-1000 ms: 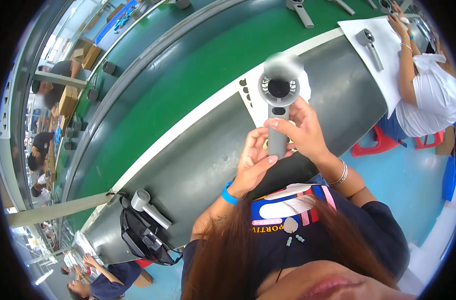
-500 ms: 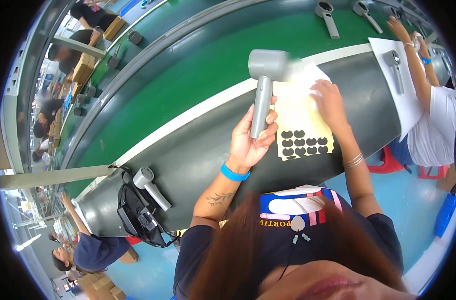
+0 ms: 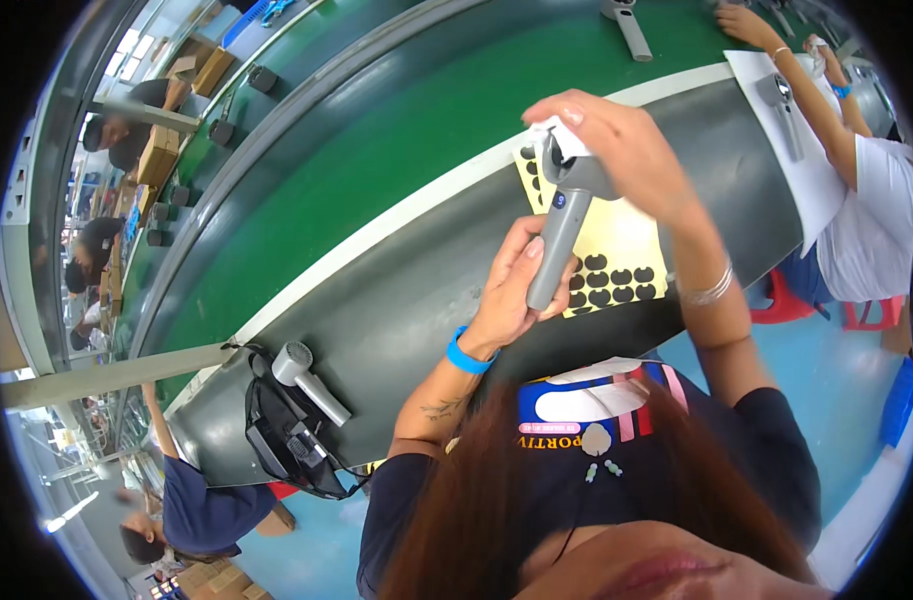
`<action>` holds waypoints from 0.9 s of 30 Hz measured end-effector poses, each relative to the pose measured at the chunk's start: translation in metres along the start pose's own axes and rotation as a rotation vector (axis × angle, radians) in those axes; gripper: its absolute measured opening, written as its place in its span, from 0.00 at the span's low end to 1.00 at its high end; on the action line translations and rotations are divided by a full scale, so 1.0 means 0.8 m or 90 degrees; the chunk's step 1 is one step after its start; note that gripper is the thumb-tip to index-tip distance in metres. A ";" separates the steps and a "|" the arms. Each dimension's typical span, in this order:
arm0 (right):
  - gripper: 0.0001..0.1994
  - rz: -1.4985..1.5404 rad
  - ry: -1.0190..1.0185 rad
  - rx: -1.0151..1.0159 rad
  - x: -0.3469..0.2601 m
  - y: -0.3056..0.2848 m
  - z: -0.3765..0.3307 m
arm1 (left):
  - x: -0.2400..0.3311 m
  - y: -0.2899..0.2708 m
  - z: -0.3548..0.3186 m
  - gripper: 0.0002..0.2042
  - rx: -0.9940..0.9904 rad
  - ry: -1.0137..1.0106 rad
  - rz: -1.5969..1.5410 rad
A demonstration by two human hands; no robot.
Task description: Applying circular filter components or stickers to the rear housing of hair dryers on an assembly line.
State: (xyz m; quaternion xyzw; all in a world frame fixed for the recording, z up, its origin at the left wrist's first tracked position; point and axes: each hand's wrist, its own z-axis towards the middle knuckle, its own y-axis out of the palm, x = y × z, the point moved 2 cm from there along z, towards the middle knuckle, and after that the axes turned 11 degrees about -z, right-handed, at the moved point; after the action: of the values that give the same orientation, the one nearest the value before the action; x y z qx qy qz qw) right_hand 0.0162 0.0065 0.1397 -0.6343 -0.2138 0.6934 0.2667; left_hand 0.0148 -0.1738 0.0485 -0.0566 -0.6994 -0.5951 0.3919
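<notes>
Left hand (image 3: pixel 508 292): we saw its fingers wrapped shut round the handle of the grey dryer (image 3: pixel 564 215), held upright over the bench (image 3: pixel 396 300).
Dryer: its head was up, under the right hand, above the near edge of the bench.
Right hand (image 3: pixel 621 150): its fingers were curled over the dryer's head, pressing a white cloth (image 3: pixel 554 132) on it.
Sheet (image 3: pixel 616 245): yellow, with black stickers, it lay flat on the bench just behind the dryer.
Second dryer (image 3: pixel 308 378): it lay on the bench to our left, beside a black bag (image 3: pixel 286 440).
Belt (image 3: pixel 376 150): green, it ran beyond the bench.
</notes>
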 end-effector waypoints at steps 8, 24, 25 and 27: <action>0.17 0.683 0.089 -0.009 0.044 0.058 0.001 | 0.011 -0.006 0.004 0.21 -0.206 -0.081 -0.762; 0.14 -0.133 -0.291 0.183 0.000 0.116 -0.046 | 0.021 -0.037 0.014 0.20 0.289 0.352 0.249; 0.14 -0.125 -0.298 0.169 -0.010 0.121 -0.058 | 0.024 -0.036 0.013 0.21 0.362 0.472 0.178; 0.14 0.023 -0.306 0.077 -0.019 0.126 -0.072 | 0.037 -0.043 0.017 0.22 0.418 0.438 0.139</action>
State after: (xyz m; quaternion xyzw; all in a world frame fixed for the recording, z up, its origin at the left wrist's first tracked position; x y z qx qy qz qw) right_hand 0.0641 -0.0827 0.0817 -0.4373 -0.2177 0.8407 0.2334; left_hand -0.0309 -0.1831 0.0394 0.1971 -0.6698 -0.2825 0.6578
